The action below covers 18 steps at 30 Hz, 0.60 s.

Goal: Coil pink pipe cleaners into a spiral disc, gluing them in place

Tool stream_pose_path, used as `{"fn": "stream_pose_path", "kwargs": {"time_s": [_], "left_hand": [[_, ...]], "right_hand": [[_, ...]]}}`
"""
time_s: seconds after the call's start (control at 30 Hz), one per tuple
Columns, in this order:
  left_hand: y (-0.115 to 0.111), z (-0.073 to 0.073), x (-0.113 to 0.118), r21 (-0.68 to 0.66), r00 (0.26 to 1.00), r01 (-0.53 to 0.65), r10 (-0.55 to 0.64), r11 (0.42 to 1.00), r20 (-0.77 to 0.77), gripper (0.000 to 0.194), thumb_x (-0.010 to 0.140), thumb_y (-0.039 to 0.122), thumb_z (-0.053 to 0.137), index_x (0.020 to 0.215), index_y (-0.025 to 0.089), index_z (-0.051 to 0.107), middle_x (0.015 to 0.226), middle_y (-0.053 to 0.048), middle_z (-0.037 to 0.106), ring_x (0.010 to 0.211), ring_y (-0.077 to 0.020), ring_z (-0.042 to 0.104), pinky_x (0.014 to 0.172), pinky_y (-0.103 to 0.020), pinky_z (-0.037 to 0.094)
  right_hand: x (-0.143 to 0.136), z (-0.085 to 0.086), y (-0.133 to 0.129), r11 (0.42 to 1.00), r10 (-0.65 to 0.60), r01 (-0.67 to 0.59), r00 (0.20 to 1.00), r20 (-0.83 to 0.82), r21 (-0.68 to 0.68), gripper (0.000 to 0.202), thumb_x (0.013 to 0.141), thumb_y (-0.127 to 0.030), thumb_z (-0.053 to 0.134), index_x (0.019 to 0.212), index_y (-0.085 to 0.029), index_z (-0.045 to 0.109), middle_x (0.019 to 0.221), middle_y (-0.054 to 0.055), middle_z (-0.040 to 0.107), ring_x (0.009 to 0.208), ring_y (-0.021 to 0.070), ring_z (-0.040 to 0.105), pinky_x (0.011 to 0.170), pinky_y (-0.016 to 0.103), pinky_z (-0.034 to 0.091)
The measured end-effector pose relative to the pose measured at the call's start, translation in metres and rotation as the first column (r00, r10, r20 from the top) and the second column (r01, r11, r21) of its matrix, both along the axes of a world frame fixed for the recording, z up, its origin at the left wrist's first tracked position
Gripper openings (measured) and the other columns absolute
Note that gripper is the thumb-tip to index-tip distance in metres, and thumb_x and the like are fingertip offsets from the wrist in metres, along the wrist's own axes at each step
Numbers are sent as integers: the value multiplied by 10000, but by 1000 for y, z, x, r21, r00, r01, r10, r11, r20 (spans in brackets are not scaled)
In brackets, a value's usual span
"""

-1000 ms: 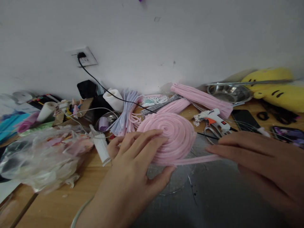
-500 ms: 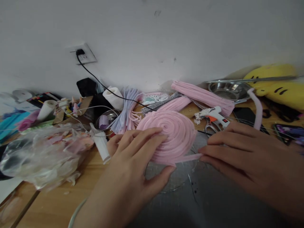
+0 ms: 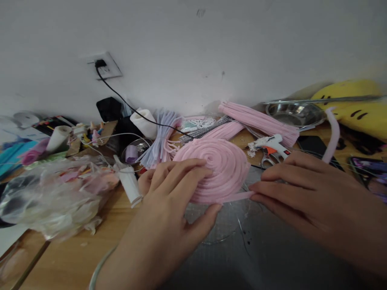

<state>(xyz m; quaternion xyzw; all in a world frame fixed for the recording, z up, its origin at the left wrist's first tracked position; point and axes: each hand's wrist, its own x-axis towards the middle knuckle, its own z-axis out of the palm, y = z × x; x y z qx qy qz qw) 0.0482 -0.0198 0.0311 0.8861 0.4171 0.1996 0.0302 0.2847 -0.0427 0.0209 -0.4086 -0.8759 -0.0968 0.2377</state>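
Observation:
A flat pink fuzzy spiral disc (image 3: 228, 165) stands out in the middle of the head view. Across its left part lies my left hand (image 3: 172, 201), fingers on the coils and thumb at the lower edge, gripping the disc. A pink strip (image 3: 237, 196) runs from the disc's lower edge to my right hand (image 3: 302, 193), whose thumb and index finger pinch it. The strip's far end (image 3: 333, 135) curls up behind my right hand. Beneath the hands is a dark grey surface (image 3: 223, 257) with thin loose threads.
Behind the disc lie a white glue gun (image 3: 269, 145), scissors (image 3: 267, 162), pink stem bundles (image 3: 260, 121), a lilac bundle (image 3: 161, 137) and a metal bowl (image 3: 294, 114). A plastic bag (image 3: 60, 193) is at the left; a black cord (image 3: 130, 105) hangs from the wall socket (image 3: 110, 66).
The disc and the pinched strip have shifted slightly up and left with both hands. The strip's free end has swung a little to the right.

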Motion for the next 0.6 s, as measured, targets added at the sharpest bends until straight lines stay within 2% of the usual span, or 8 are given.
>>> {"fn": "stream_pose_path", "kwargs": {"time_s": [0.2, 0.27, 0.4, 0.6], "left_hand": [[6, -1, -2, -28, 999, 27, -26, 999, 41, 288, 862, 240, 544, 1142, 243, 475, 1309, -35, 518, 1256, -238, 435, 1031, -465, 323], [7, -2, -3, -42, 998, 36, -34, 998, 54, 298, 857, 233, 535, 1147, 242, 466, 1313, -34, 524, 1269, -222, 436, 1063, -461, 304], [8, -1, -2, -53, 999, 26, -24, 998, 36, 332, 858, 243, 534, 1180, 241, 451, 1298, -50, 550, 1256, -224, 465, 1063, -475, 316], [8, 0, -2, -4, 1000, 22, -21, 1000, 19, 355, 855, 257, 537, 1199, 226, 451, 1273, -69, 596, 1238, -232, 510, 1100, -494, 269]], "right_hand": [[-1, -1, 3, 998, 65, -65, 998, 14, 13, 334, 973, -215, 399, 825, -190, 697, 751, -3, 675, 696, 170, 540, 748, 362, 370], [-2, -1, 4, 998, 49, -49, 999, -21, 26, 321, 974, -228, 413, 794, -195, 678, 737, -7, 669, 690, 161, 536, 745, 355, 380], [-3, -1, 5, 1000, 0, -2, 997, -81, -15, 257, 955, -273, 482, 792, -193, 665, 765, 11, 673, 740, 172, 539, 748, 342, 399], [-2, -3, 8, 999, 29, -30, 999, -42, -20, 283, 966, -282, 454, 798, -181, 660, 783, 16, 680, 752, 185, 543, 768, 356, 386]]}}
